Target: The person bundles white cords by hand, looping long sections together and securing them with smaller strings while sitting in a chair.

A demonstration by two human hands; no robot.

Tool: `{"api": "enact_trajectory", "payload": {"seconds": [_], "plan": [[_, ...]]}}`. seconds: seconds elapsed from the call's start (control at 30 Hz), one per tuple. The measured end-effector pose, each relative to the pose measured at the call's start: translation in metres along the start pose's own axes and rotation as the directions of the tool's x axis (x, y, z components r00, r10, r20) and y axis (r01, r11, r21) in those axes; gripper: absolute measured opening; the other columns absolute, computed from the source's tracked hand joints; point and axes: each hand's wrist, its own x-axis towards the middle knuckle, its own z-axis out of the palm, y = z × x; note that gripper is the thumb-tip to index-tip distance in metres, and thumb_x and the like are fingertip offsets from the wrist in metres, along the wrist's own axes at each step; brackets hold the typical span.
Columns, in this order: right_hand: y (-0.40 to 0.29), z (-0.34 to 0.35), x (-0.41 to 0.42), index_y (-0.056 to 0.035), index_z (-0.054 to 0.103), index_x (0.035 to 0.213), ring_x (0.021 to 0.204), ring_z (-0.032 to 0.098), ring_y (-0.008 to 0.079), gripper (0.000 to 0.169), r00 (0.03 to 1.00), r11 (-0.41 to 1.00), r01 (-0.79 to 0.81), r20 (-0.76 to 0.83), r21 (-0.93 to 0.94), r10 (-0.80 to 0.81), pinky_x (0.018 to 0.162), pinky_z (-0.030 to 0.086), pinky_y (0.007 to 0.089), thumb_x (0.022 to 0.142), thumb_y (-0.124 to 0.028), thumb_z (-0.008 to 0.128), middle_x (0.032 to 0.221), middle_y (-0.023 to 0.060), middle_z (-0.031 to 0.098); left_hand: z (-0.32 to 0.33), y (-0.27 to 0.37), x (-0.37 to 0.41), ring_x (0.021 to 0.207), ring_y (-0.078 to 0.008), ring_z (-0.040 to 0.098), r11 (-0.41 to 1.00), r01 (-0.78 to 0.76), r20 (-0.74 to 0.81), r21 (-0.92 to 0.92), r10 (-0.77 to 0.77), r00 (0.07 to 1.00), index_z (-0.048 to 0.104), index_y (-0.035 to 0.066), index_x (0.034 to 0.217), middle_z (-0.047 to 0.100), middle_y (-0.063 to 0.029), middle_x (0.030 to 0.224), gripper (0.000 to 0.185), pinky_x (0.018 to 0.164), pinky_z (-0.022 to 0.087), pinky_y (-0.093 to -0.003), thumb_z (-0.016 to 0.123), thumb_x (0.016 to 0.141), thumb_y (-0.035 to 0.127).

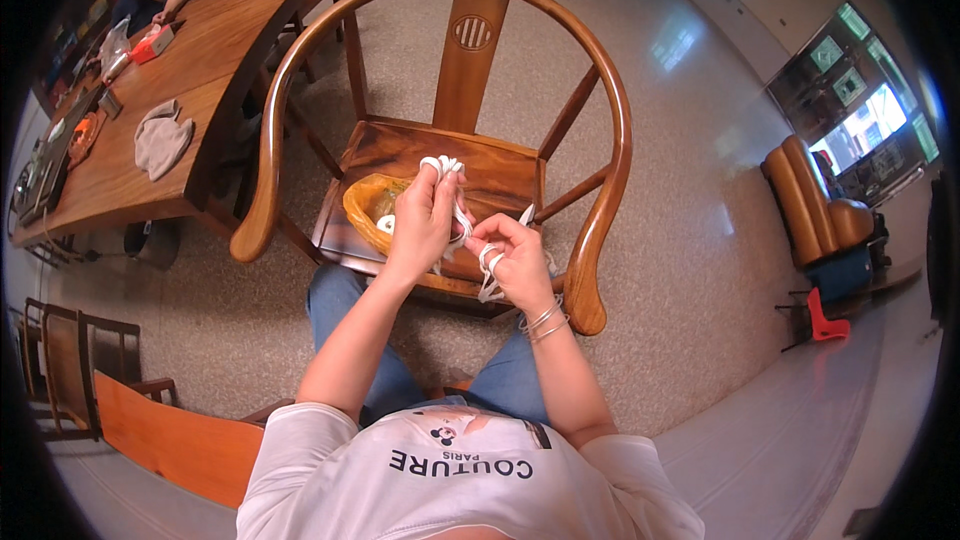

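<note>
My left hand (425,221) grips a looped bundle of white cord (444,163) above the seat of a wooden horseshoe-back armchair (491,165). To its right, my right hand (516,259) pinches a strand coming down from the bundle, with more white cord looped over its fingers and hanging below. On the seat beside my left hand sits an open orange plastic bag (361,210) with a small white ring-shaped item (385,223) inside. A pointed pale tip (528,214) shows just behind my right hand; what it belongs to is hidden.
At the left stands a long wooden table (217,37) with a crumpled cloth (162,139), a red tissue box (152,43) and a dark tray (56,157). People sit at its far end. The armchair's curved armrests (619,165) surround my work on both sides.
</note>
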Motion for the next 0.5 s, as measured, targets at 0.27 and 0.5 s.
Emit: {"api": "enact_trajectory", "payload": {"seconds": [0.27,0.5], "plan": [[0.002,-0.006,-0.005,-0.0016,0.053,0.084,0.067,0.052,0.0044,0.007,0.993,0.995,0.104,0.055,0.001,-0.104,0.062,0.044,0.0179,0.083,0.003,0.058,0.079,-0.0014,0.054,-0.006,-0.005,-0.004,0.056,-0.0075,0.054,0.988,-0.049,-0.04,0.149,0.055,0.998,0.052,0.0,0.085,0.056,-0.0042,0.065,0.017,0.049,0.042,-0.0225,0.046,0.093,0.013],[-0.003,0.0,-0.001,0.0002,0.053,0.087,0.074,0.054,0.0054,0.007,0.998,0.996,0.044,-0.043,0.078,-0.041,0.067,0.046,0.0181,0.082,0.002,0.058,0.082,0.001,0.055,-0.004,-0.006,-0.007,0.066,-0.0034,0.049,0.996,0.068,0.062,0.049,-0.071,0.996,0.053,0.003,0.091,0.056,0.0003,0.072,0.016,0.059,0.04,-0.0186,0.044,0.095,0.015]]}}
